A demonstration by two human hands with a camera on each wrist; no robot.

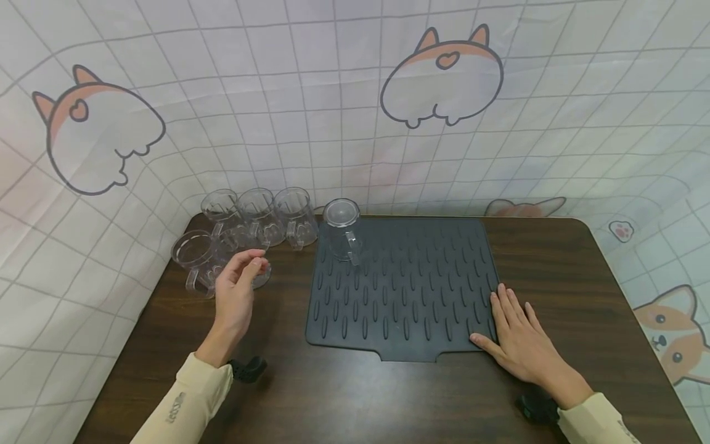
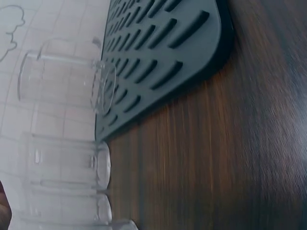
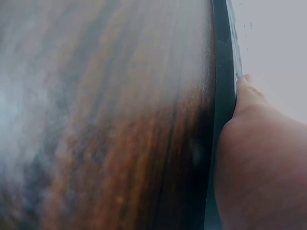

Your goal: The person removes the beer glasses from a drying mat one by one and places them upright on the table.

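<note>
Clear glass mugs stand close together at the table's far left: three at the back, including one (image 1: 299, 222), and two in front, including one (image 1: 202, 259). My left hand (image 1: 235, 290) is over the front mugs, its fingers loosely bent and the thumb near the fingertips. It partly hides the second front mug (image 1: 262, 279); whether it touches that mug is unclear. Another glass mug (image 1: 342, 231) sits upside down on the back left corner of a dark ridged mat (image 1: 388, 346). My right hand (image 1: 521, 339) lies flat, its fingers straight, across the mat's right edge.
The dark wooden table (image 1: 355, 401) extends in front of the mat and on both sides. A white grid-patterned curtain (image 1: 249, 135) with cartoon dogs rises behind and beside the table. Black bands (image 1: 249, 369) are on both wrists.
</note>
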